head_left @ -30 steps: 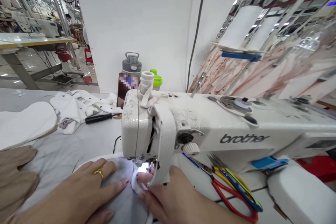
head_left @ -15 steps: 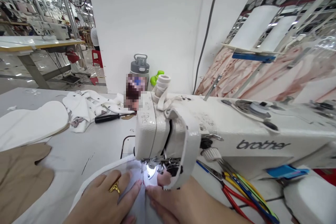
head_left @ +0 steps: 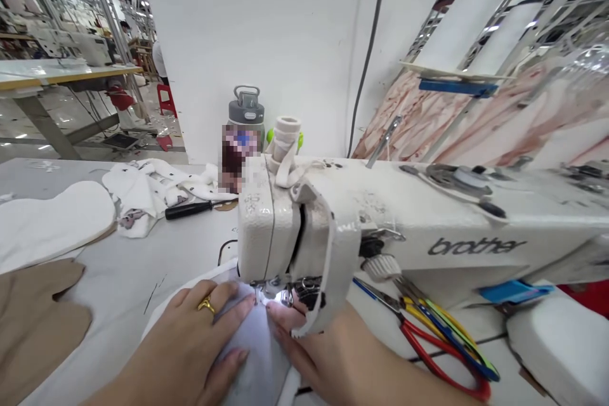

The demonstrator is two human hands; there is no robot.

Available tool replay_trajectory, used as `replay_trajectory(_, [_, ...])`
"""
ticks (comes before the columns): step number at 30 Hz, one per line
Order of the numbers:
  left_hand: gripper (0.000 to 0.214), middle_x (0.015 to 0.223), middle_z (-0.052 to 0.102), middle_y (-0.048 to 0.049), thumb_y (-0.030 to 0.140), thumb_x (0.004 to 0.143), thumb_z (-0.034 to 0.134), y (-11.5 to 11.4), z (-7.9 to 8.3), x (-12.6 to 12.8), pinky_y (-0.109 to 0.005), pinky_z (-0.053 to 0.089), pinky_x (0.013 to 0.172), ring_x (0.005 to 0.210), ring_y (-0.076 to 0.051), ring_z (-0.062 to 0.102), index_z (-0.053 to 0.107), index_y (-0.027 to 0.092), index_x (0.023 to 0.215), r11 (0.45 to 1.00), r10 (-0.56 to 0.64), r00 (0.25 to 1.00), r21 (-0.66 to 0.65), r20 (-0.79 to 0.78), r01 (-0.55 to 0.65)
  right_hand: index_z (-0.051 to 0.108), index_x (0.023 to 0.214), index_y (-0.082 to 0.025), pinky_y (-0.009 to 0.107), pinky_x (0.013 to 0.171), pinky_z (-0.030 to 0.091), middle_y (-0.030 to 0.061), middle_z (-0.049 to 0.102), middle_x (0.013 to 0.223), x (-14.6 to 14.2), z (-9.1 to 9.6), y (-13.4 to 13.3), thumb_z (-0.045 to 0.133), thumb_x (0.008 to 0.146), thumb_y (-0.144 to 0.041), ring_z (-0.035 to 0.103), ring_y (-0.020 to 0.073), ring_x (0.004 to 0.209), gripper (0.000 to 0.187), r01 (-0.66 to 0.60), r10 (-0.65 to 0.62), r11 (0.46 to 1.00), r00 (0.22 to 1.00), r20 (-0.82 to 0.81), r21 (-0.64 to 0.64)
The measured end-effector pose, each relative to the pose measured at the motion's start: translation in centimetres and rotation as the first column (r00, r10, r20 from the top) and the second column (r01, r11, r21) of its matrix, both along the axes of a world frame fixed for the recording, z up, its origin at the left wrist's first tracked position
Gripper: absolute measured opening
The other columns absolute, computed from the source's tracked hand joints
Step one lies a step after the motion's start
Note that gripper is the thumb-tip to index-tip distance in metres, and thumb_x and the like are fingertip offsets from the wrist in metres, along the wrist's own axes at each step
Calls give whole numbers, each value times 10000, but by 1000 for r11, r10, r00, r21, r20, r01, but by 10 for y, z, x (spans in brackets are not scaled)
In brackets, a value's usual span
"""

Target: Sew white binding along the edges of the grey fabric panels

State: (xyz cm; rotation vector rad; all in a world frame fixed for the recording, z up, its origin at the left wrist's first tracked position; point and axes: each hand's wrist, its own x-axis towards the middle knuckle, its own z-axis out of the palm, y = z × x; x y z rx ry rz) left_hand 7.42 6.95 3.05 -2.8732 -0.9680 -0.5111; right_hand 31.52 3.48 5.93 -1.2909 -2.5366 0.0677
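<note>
While both hands lie flat on it, a pale grey fabric panel (head_left: 252,336) sits under the presser foot (head_left: 271,288) of a white Brother sewing machine (head_left: 380,222), its white edge curving away to the left across the table (head_left: 143,254). The left hand (head_left: 185,323), wearing a gold ring (head_left: 206,304), rests on the panel just left of the needle, its fingers (head_left: 223,301) straight and slightly apart, gripping nothing. The right hand (head_left: 309,349) presses down on the other side, partly behind the machine's curved white guard (head_left: 340,260), its fingers (head_left: 280,317) close together with their tips just beside the foot, not clamped on anything.

Just right of that hand lie red-handled scissors (head_left: 442,349), touching a pair of snips with yellow, blue and green handles (head_left: 451,330), and beyond them a white foam block (head_left: 556,349). To the left lie tan cut fabric pieces (head_left: 33,330), a white padded shape (head_left: 52,219), crumpled white printed fabric (head_left: 147,193) and a black-handled screwdriver (head_left: 188,209). Behind the machine head stand a grey-lidded water bottle (head_left: 246,111) and a pixelated object (head_left: 235,158), while large white thread cones (head_left: 461,25) rise at the right above a blue bar (head_left: 457,87)
</note>
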Motion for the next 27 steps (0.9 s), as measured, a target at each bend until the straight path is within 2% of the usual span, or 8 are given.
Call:
replay_trajectory(3, [419,1270,654,-36,354,924,552,9,7,-1,-421,412,883,1087,-282,556,535,276,1335,996,6,1000,-92,-20,-8,701,1119,-138,393,720,531,119,721,911,0,-5,1,420,980,-208,674,275,806,321,9,-7,999,999,-39,50])
replay_trajectory(6, [397,1264,652,-30,340,917,556,15,8,-4,-449,404,889,1132,-307,532,552,301,1312,987,-24,999,-158,-39,18,711,1080,-145,398,737,541,135,733,955,-1,-6,0,413,997,-254,687,283,817,328,3,-2,998,1000,-13,69])
replay_trajectory(10, [412,1288,633,-49,344,914,558,19,4,-7,-460,408,850,1144,-335,514,547,312,1325,986,-36,999,-162,-30,31,707,1096,-136,417,726,555,152,735,989,-4,-2,-2,419,1001,-276,693,303,817,334,15,-16,998,1000,26,60])
replay_trajectory(14, [406,1311,620,-50,339,934,535,27,5,-9,-465,411,882,1154,-322,512,543,328,1340,982,-43,999,-184,-31,37,713,1070,-121,405,724,540,137,729,918,-3,0,-1,397,998,-237,685,297,814,344,20,-17,996,999,-44,82])
replay_trajectory(19, [339,1239,659,-15,176,955,427,27,25,-9,-401,427,947,1095,-232,569,625,319,1190,947,-217,976,-244,-19,206,717,911,-149,341,578,434,77,677,746,4,-4,1,412,961,-192,609,234,646,312,31,-28,999,994,-104,32])
replay_trajectory(22, [276,1171,694,-41,260,885,569,12,38,-3,-391,489,914,1039,-253,617,656,263,1147,939,-207,974,-300,-91,171,709,890,-165,343,591,403,71,673,752,7,-5,0,473,947,-213,599,234,658,248,7,-2,999,997,-78,54])
replay_trajectory(24, [405,1116,717,-79,360,775,715,3,42,3,-426,534,844,954,-296,648,675,221,1153,947,-175,967,-301,-184,114,709,903,-167,340,596,393,69,676,761,8,-5,0,489,946,-218,597,231,663,230,-2,6,999,997,-75,48])
replay_trajectory(27, [490,1088,734,-118,417,736,752,-2,40,10,-456,559,773,894,-322,667,692,195,1168,952,-190,933,-291,-306,99,710,948,-162,332,621,408,75,690,807,8,-4,0,493,939,-208,611,229,693,222,-4,7,1000,994,-109,31])
